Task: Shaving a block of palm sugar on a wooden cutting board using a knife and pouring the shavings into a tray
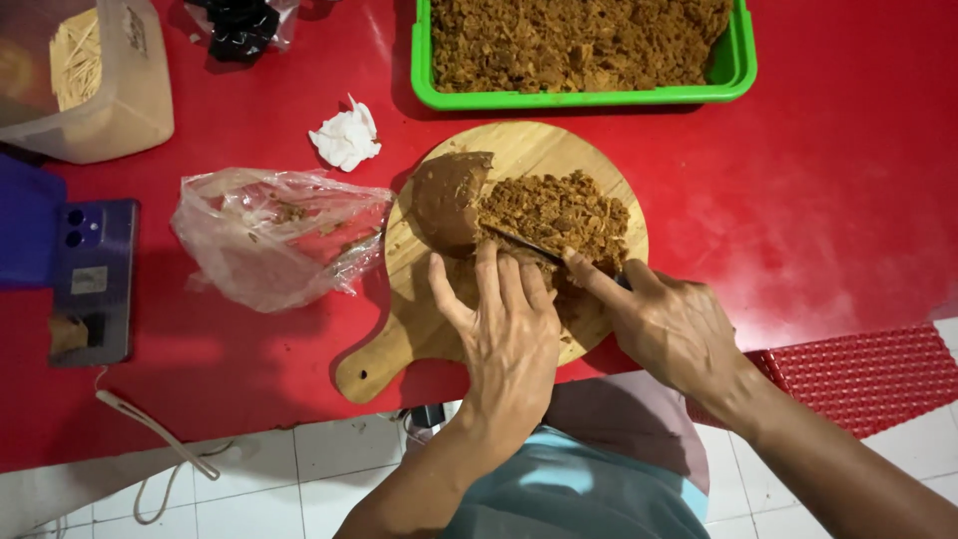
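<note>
Items listed by position relative to the round wooden cutting board with handle (439,329), on the red table (828,180).

- Far left of board: clear plastic container of pale sticks (85,75); below it, a blue phone (92,279) lying flat, white cable (150,429) beside it.
- Just left of board: crumpled clear plastic bag (274,235) with brown crumbs inside; above it, a crumpled white tissue (345,137).
- On board, left part: smooth brown rounded block (446,200).
- On board, right part: heap of brown crumbly shavings (559,212), touching the block.
- Left hand (509,334): over the board's near edge, fingers spread flat, tips at the block's lower side; holding nothing.
- Dark knife blade (524,242): lying across block and shavings.
- Right hand (669,324): at board's right edge, fingers closed round the knife handle, forefinger stretched along the blade.
- Above board: green rectangular plastic tray (733,70) filled with similar brown shavings.
</note>
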